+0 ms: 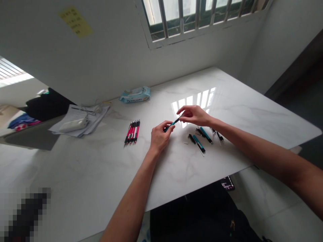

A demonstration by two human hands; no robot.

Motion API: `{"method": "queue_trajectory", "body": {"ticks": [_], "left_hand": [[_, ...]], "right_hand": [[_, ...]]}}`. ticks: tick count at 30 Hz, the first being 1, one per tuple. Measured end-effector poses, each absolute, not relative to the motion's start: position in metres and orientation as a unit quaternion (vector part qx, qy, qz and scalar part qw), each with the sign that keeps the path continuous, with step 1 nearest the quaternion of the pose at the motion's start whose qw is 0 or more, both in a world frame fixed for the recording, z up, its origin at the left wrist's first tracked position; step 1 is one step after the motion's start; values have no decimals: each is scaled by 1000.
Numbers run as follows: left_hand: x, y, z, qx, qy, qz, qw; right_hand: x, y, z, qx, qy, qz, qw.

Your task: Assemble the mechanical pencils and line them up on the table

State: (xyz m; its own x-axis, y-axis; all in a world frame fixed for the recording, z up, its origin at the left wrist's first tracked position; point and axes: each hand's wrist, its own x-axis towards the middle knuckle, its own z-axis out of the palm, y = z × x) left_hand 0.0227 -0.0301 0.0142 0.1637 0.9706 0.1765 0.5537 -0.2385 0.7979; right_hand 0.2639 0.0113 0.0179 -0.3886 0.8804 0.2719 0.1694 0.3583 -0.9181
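A teal and black pen (171, 124) is held above the white marble table (101, 168) between both hands. My left hand (160, 136) pinches its lower teal end. My right hand (193, 115) pinches the black tip end with thumb and forefinger. Just right of the hands, several teal and black pen parts (202, 139) lie loose on the table. A neat row of red and black pens (132, 131) lies to the left of my left hand.
A pack of wet wipes (135, 94) sits by the wall. A stack of papers with a white object (79, 121) on it lies at the far left. A barred window (196, 16) is above, and the table's front edge is near my body.
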Motion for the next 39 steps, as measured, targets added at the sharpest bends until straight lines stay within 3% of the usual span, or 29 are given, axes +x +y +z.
{"method": "queue_trajectory", "body": {"ticks": [18,21,28,39], "left_hand": [[22,-31,15,733,535,351,230],[24,-32,17,730,537,354,232],[24,-30,19,714,527,350,300],[21,-25,13,679,478,348,435]], "right_hand": [[266,8,24,-405,-761,349,368],[266,7,23,-380,-754,377,381],[269,13,19,-341,-767,335,429],[268,12,21,-350,-763,329,432]]}}
